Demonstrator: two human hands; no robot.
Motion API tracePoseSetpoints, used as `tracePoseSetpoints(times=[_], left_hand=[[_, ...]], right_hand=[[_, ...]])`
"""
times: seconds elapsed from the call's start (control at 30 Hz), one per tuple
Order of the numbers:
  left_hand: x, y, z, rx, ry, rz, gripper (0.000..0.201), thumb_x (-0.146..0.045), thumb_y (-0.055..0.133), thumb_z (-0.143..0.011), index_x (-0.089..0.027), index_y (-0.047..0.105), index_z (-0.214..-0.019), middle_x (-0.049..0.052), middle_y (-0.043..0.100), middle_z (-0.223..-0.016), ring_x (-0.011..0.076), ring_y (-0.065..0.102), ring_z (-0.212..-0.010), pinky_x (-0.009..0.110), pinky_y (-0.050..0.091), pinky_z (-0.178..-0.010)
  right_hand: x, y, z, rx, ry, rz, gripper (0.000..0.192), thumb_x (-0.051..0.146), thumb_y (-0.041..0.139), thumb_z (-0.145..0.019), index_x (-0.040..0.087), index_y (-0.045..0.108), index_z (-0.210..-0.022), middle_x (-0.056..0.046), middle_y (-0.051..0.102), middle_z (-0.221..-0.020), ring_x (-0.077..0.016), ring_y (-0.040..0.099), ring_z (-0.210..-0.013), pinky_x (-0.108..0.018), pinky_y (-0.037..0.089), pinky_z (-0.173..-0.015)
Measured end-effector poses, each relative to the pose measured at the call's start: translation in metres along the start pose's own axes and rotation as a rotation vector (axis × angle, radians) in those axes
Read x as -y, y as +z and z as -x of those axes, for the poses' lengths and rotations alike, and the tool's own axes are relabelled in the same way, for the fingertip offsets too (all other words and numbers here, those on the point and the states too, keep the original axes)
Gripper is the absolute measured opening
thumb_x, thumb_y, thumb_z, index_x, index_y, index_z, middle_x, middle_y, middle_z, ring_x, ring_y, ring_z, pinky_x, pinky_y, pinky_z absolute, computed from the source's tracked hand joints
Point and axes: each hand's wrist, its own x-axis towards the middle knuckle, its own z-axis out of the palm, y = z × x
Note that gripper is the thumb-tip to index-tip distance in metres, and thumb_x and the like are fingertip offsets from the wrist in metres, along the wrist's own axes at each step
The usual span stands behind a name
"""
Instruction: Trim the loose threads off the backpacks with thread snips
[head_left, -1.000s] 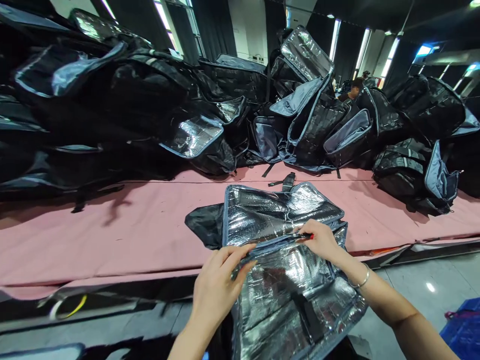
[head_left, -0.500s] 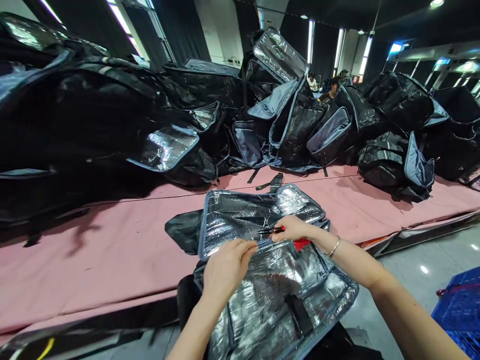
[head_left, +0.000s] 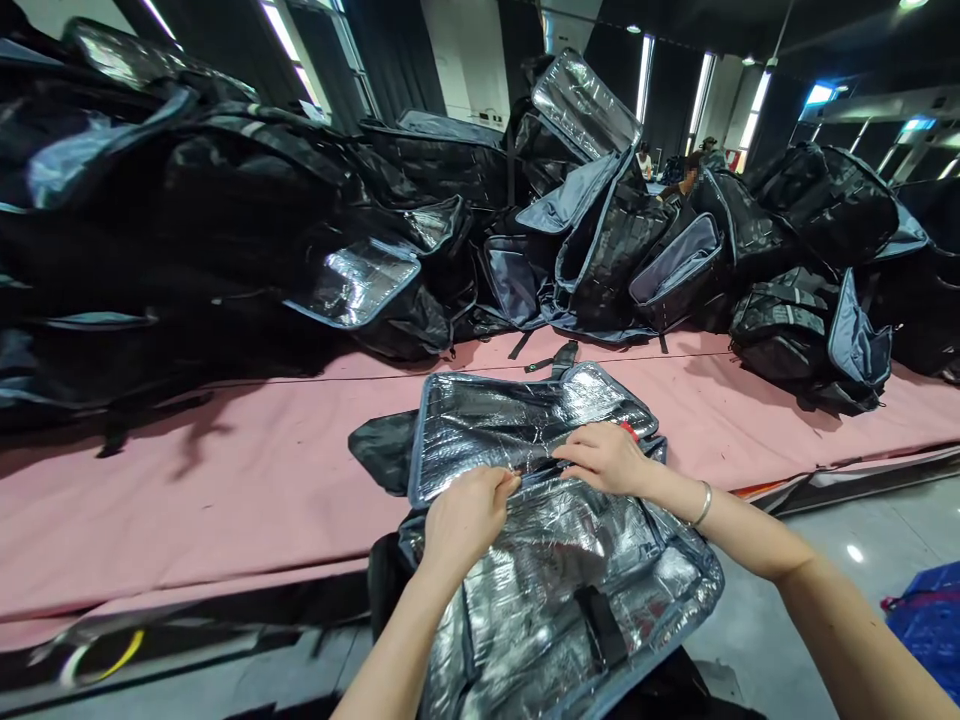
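An open black cooler bag with silver foil lining [head_left: 555,590] lies at the near edge of the pink table, its lid [head_left: 495,420] folded back flat. My left hand [head_left: 469,515] pinches the grey-trimmed seam where lid and body meet. My right hand [head_left: 604,458], with a bracelet on the wrist, rests on the same seam a little to the right. It is closed on a small red-handled cutting tool [head_left: 627,430], of which only a red tip shows behind the fingers. A black strap piece [head_left: 600,625] lies inside the bag.
A long pile of black bags [head_left: 247,220], some open with grey or foil flaps, fills the back of the pink table [head_left: 225,480]. A blue crate [head_left: 930,620] stands on the floor at lower right. A person [head_left: 686,180] sits far behind the pile.
My hands have drawn closer together along the seam. The tool's black tips and red handle, plain half a second ago, are now mostly covered by my right hand. The view shifted slightly.
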Motion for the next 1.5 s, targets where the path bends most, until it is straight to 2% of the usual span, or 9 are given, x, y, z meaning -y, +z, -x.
tracePoseSetpoints(times=[0.17,0.4,0.6,0.73,0.97,1.1,1.3,1.4,1.5], left_hand=[[0.001,0.001,0.0,0.01,-0.002,0.006,0.035,-0.032,0.031,-0.09,-0.019,0.064,-0.088,0.007,0.067,-0.091,0.0227,0.06,-0.088,0.03,0.041,-0.07],[0.001,0.002,-0.001,0.005,-0.017,0.034,0.034,-0.032,0.033,-0.09,-0.02,0.064,-0.09,0.005,0.067,-0.093,0.0217,0.06,-0.089,0.029,0.041,-0.071],[0.003,0.003,0.0,0.002,-0.011,0.021,0.033,-0.032,0.033,-0.089,-0.019,0.064,-0.088,0.005,0.066,-0.09,0.0219,0.06,-0.087,0.029,0.041,-0.068],[0.006,0.005,-0.001,0.0,0.014,0.018,0.033,-0.032,0.033,-0.089,-0.019,0.063,-0.088,0.005,0.066,-0.088,0.0219,0.06,-0.085,0.029,0.041,-0.068],[0.008,0.007,-0.001,0.005,0.065,-0.007,0.032,-0.026,0.032,-0.089,-0.017,0.063,-0.088,0.007,0.064,-0.088,0.0224,0.06,-0.085,0.03,0.042,-0.069],[0.007,0.006,-0.001,0.018,0.061,-0.022,0.031,-0.024,0.033,-0.089,-0.017,0.062,-0.088,0.008,0.064,-0.088,0.0229,0.059,-0.087,0.029,0.042,-0.07],[0.006,0.004,0.0,0.002,0.065,-0.037,0.029,-0.023,0.033,-0.089,-0.018,0.06,-0.082,0.006,0.062,-0.081,0.022,0.058,-0.08,0.029,0.04,-0.064],[0.007,0.005,0.001,-0.01,0.065,-0.034,0.029,-0.024,0.033,-0.089,-0.018,0.061,-0.084,0.006,0.063,-0.082,0.0221,0.059,-0.08,0.029,0.04,-0.063],[0.01,0.011,0.001,-0.079,0.085,-0.008,0.03,-0.026,0.034,-0.089,-0.019,0.063,-0.087,0.006,0.065,-0.086,0.0228,0.059,-0.083,0.03,0.042,-0.067]], right_hand=[[0.001,0.001,-0.006,-0.001,-0.144,0.176,0.022,0.031,0.041,-0.094,0.021,0.06,-0.1,-0.002,0.064,-0.088,-0.0138,0.051,-0.073,-0.028,0.032,-0.059],[0.003,-0.006,-0.013,-0.019,-0.289,0.277,0.02,0.011,0.042,-0.092,0.02,0.058,-0.083,0.002,0.056,-0.069,-0.0117,0.043,-0.064,-0.029,0.022,-0.053],[-0.009,-0.01,-0.026,0.192,-0.277,0.172,0.013,0.025,0.051,-0.089,0.018,0.061,-0.094,-0.002,0.06,-0.08,-0.015,0.047,-0.072,-0.028,0.029,-0.057],[-0.014,-0.008,-0.037,0.311,-0.295,0.062,0.02,0.031,0.056,-0.087,0.017,0.061,-0.101,-0.004,0.062,-0.089,-0.0165,0.05,-0.079,-0.027,0.033,-0.064],[-0.01,0.002,-0.046,0.289,-0.288,0.049,0.026,0.039,0.046,-0.091,0.019,0.06,-0.098,-0.004,0.062,-0.089,-0.0178,0.05,-0.079,-0.03,0.028,-0.061],[-0.011,0.004,-0.049,0.239,-0.348,0.094,0.025,0.035,0.04,-0.095,0.019,0.059,-0.096,-0.004,0.063,-0.09,-0.0177,0.049,-0.079,-0.031,0.026,-0.059],[-0.013,0.01,-0.056,0.259,-0.452,0.093,0.027,0.033,0.038,-0.095,0.018,0.058,-0.085,-0.006,0.061,-0.086,-0.0162,0.049,-0.077,-0.029,0.03,-0.06],[-0.015,0.011,-0.055,0.26,-0.437,0.048,0.027,0.032,0.039,-0.095,0.018,0.058,-0.083,-0.005,0.062,-0.081,-0.0167,0.049,-0.074,-0.029,0.031,-0.06],[-0.017,0.01,-0.048,0.231,-0.333,-0.032,0.023,0.033,0.044,-0.093,0.017,0.059,-0.087,-0.005,0.062,-0.082,-0.0173,0.05,-0.077,-0.028,0.035,-0.064]])
